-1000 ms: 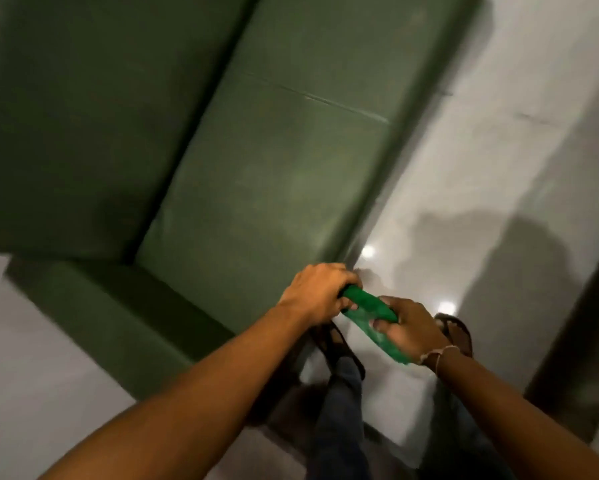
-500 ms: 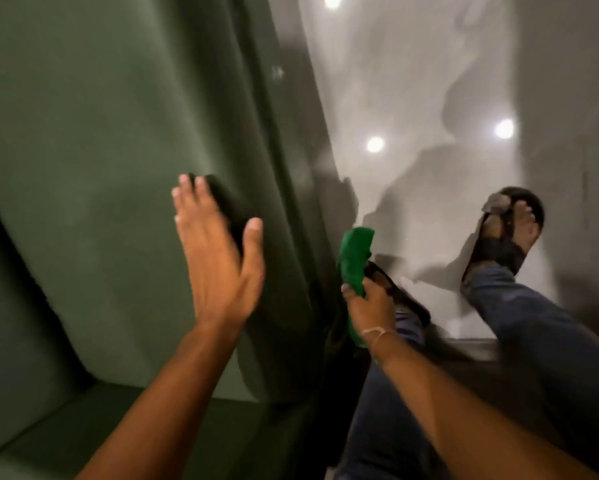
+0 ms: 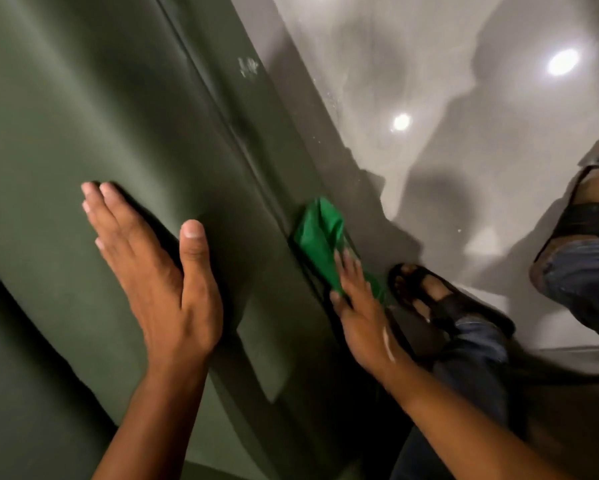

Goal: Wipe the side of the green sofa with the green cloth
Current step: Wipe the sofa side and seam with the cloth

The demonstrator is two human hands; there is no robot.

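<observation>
The dark green sofa [image 3: 93,98] fills the left half of the view, with a seam running diagonally down its edge. My left hand [image 3: 156,278] lies flat and open on the sofa's top surface, fingers together. The bright green cloth [image 3: 317,233] is pressed against the sofa's side just right of the seam. My right hand [image 3: 358,306] lies flat over the cloth's lower end, fingers extended, holding it against the side. A whitish smudge [image 3: 247,67] marks the sofa's side higher up.
A glossy grey floor [image 3: 412,57] with bright light reflections lies to the right of the sofa. My sandalled feet [image 3: 426,289] and jeans-clad legs [image 3: 478,344] are close to the sofa's base; the other foot [image 3: 589,209] is at the right edge.
Both hands first held the cloth together. My left hand let go and settled flat on the sofa. My right hand carried the cloth onto the sofa's side and flattened over it.
</observation>
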